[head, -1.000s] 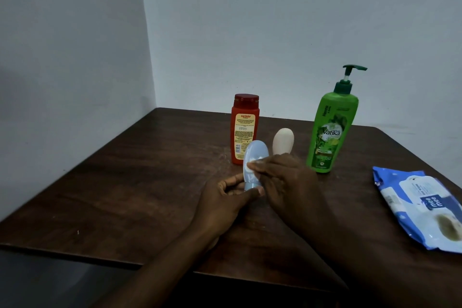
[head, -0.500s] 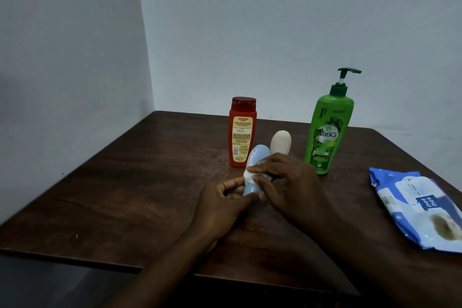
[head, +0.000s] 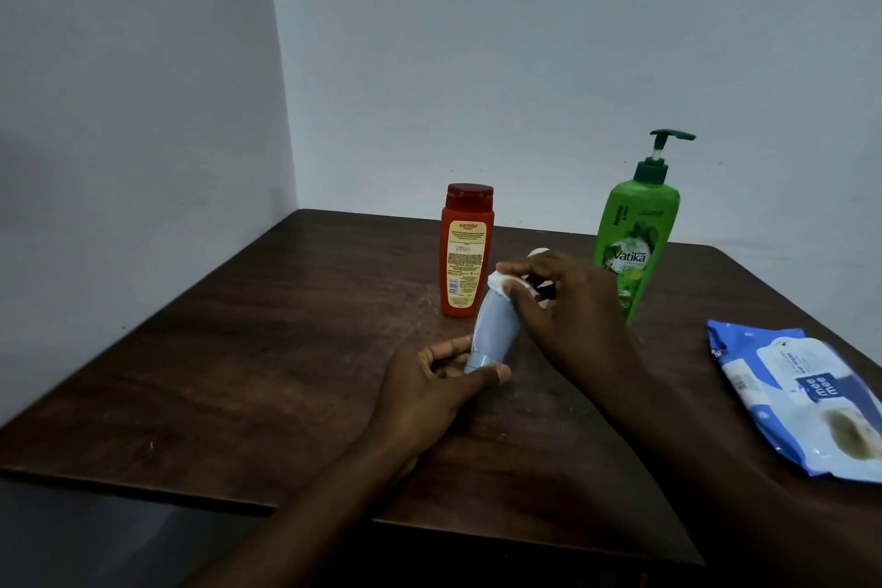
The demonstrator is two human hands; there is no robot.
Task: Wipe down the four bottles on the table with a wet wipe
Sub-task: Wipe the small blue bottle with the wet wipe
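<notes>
Pale-blue bottle [head: 494, 329] tilts over the worktop [head: 238, 349], just before the red bottle [head: 465, 253] — my left hand [head: 429, 382] pinches its base, my right hand [head: 568, 315] pinches a wet wipe [head: 501, 283] against its top.

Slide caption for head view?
Left hand grips base of pale blue bottle; right hand presses wet wipe on its top.

Open wood across the dark wooden table's [head: 229, 349] left half — rearward stand a red plastic bottle [head: 467, 253] and green pump bottle [head: 630, 244]; a blue-white wipes pack [head: 802, 396] occupies the right.
</notes>
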